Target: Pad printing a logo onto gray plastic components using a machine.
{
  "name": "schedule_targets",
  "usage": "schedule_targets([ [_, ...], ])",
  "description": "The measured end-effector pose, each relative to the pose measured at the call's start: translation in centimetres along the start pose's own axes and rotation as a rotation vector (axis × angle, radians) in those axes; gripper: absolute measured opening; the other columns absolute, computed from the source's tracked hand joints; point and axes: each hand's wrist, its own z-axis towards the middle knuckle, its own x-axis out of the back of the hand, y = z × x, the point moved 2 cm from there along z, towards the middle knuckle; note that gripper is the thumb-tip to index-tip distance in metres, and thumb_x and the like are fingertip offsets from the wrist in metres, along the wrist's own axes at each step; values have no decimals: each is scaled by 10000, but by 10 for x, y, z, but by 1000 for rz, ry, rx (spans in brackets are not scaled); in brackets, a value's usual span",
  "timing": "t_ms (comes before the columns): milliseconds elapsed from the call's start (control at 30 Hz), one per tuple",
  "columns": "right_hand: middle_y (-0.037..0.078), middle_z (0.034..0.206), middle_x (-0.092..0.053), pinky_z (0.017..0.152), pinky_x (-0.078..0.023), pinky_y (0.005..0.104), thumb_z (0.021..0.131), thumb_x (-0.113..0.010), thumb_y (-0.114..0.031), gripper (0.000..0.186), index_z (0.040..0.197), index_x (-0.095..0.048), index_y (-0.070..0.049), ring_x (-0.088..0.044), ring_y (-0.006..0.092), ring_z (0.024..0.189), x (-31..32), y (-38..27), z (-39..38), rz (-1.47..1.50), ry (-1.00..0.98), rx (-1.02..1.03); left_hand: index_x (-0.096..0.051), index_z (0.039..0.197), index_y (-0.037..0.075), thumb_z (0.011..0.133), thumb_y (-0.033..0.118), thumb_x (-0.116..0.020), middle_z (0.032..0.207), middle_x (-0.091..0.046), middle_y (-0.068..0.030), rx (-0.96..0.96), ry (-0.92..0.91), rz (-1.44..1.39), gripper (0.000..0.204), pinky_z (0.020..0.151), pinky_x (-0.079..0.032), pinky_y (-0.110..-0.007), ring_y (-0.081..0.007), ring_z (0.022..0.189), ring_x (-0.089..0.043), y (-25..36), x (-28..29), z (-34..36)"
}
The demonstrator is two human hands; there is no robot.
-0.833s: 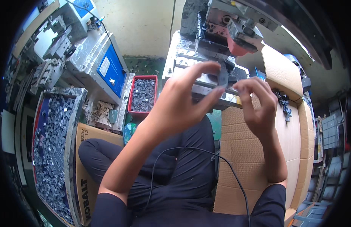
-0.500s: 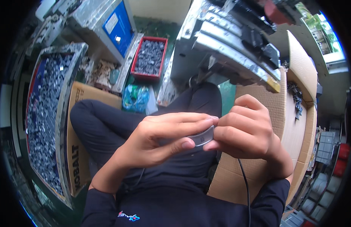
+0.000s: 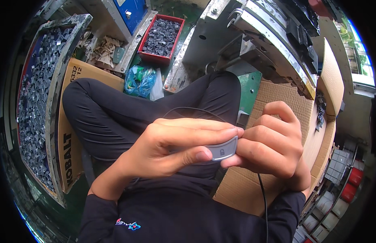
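Observation:
A small curved grey plastic piece with a pale edge and a dark padlock-like symbol is held above my lap. My left hand grips it from the left, thumb below and long fingers laid over the top. My right hand has curled fingers on its right end, with the thumb tip under it. The two hands meet at the piece. A black cable hangs below my right hand, and my crossed legs are beneath.
At left, a tray of small grey parts stands beside cardboard. A red bin of similar parts and a blue plastic bag lie ahead. A metal machine stands front right, above a cardboard box; stacked containers are far right.
Both hands have dropped from the machine to above my lap and closed around the grey piece. The view has tipped down, and since half a second ago the hands have shifted slightly right.

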Motion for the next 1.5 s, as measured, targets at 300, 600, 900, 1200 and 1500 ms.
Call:
schedule_targets([
  [300, -13, 682, -649, 679, -463, 351, 845, -838, -475, 396, 797, -707, -105, -526, 137, 547, 1, 2, -3, 12, -11, -11, -749, 1279, -34, 1032, 388, -694, 1262, -740, -273, 19, 5, -40, 491, 1008, -581, -428, -350, 1166, -742, -1, -3, 3],
  [600, -42, 617, -458, 619, -394, 310, 806, -871, -332, 330, 741, -645, -100, -409, 128, 513, -3, 0, 1, 34, 52, 17, -707, 1365, -3, 1013, 115, -710, 1356, -723, -197, 29, -73, -106, 371, 1074, -539, -397, -309, 1256, -702, -2, 2, -1],
  [900, -52, 610, -441, 620, -394, 310, 810, -866, -348, 330, 750, -655, -101, -398, 123, 506, -1, 1, 1, 26, 26, 15, -754, 1256, -50, 1045, 398, -681, 1230, -751, -276, 70, 30, -110, 501, 989, -592, -432, -343, 1132, -755, -3, -4, -1],
  [1200, 12, 669, -619, 722, -473, 396, 930, -769, -447, 379, 829, -706, -87, -565, 194, 575, 4, 6, 2, -81, -18, -24, -505, 1550, -30, 985, 37, -758, 1419, -634, -165, 145, 119, -285, 623, 1061, -538, -367, -216, 1248, -653, -4, 21, -12],
  [1500, 79, 721, -567, 879, -484, 463, 1088, -576, -433, 453, 951, -658, -9, -532, 221, 640, 22, 28, -31, -125, 106, -95, -541, 1397, 7, 1014, 162, -757, 1349, -685, -168, -93, 714, 178, 467, 979, -601, -378, -274, 1221, -704, 27, 160, -104],
])
